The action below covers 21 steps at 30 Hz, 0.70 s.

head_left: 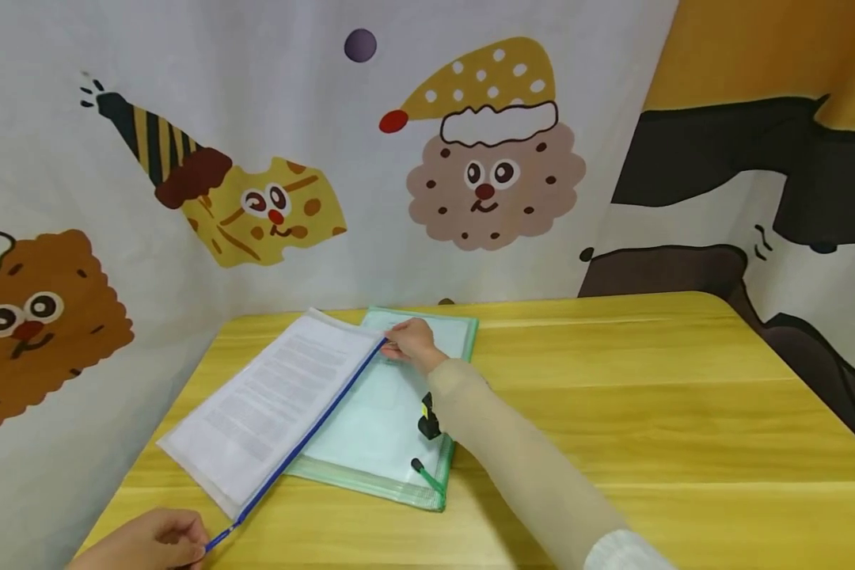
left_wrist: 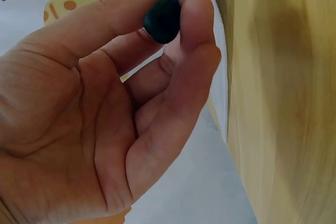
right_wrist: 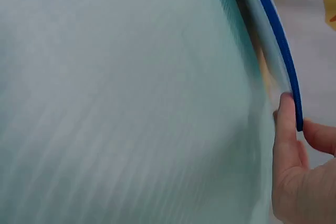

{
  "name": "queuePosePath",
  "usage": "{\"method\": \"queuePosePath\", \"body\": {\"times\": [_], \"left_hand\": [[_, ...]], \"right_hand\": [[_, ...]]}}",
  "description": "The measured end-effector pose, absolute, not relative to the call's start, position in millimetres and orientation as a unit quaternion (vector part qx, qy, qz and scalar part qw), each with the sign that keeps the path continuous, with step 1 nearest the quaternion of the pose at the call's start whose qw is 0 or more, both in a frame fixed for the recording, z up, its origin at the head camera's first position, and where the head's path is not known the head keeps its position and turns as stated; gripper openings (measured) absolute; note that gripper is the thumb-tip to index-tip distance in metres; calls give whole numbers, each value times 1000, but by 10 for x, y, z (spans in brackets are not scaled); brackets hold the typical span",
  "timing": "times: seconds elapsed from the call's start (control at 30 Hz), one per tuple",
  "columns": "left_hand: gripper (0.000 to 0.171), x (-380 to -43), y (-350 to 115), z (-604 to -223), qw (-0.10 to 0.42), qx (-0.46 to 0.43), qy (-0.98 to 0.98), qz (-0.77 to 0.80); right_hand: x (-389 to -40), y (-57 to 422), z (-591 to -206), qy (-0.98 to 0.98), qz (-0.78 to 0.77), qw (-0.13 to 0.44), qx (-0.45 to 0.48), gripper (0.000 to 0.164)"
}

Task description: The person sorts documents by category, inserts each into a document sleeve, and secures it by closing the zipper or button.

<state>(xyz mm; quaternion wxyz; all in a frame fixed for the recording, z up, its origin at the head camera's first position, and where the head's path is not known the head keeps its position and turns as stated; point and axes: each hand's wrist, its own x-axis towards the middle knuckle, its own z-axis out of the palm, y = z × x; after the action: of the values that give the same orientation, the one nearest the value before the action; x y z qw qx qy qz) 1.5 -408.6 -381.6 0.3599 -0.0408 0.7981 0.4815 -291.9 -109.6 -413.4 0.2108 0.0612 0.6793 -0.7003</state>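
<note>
A clear zip document pouch (head_left: pixel 271 396) with printed paper inside lies at a slant, its blue zipper (head_left: pixel 321 419) along the right side. My left hand (head_left: pixel 153 538) is at the pouch's near end, pinching the zipper's blue pull cord (head_left: pixel 218 540) between thumb and fingertips. The cord's dark tip (left_wrist: pixel 163 19) shows in the left wrist view. At the far end of the zipper, my right hand (head_left: pixel 415 342) pinches the pouch's corner between thumb and fingers. Under the pouch lies a green-edged zip pouch (head_left: pixel 385 435), partly covered.
The green-edged pouch has its own green pull cord (head_left: pixel 429 477) with a dark tip, near its lower right corner. Both pouches are on the left part of a wood-grain table (head_left: pixel 634 396). A curtain (head_left: pixel 292 95) with cartoon prints hangs behind the table and along its left side.
</note>
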Motion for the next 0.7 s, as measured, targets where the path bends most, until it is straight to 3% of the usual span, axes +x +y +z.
{"method": "queuePosePath", "body": {"times": [0.17, 0.33, 0.47, 0.7], "left_hand": [[15, -85, -3887, -3775, 336, -39, 826, 452], [16, -302, -3782, -3746, 319, 18, 835, 449], [12, -503, -3663, -3727, 276, 17, 873, 402], [6, -873, -3493, -3632, 226, 7, 915, 333]], "right_hand": [[-2903, -1188, -4078, 673, -708, 210, 48, 42], [-2937, -1148, -4071, 614, -722, 316, -21, 61], [-2962, -1013, -4070, 587, -711, 382, -71, 70], [-3057, -667, -3900, 606, -695, 377, -90, 69]]}}
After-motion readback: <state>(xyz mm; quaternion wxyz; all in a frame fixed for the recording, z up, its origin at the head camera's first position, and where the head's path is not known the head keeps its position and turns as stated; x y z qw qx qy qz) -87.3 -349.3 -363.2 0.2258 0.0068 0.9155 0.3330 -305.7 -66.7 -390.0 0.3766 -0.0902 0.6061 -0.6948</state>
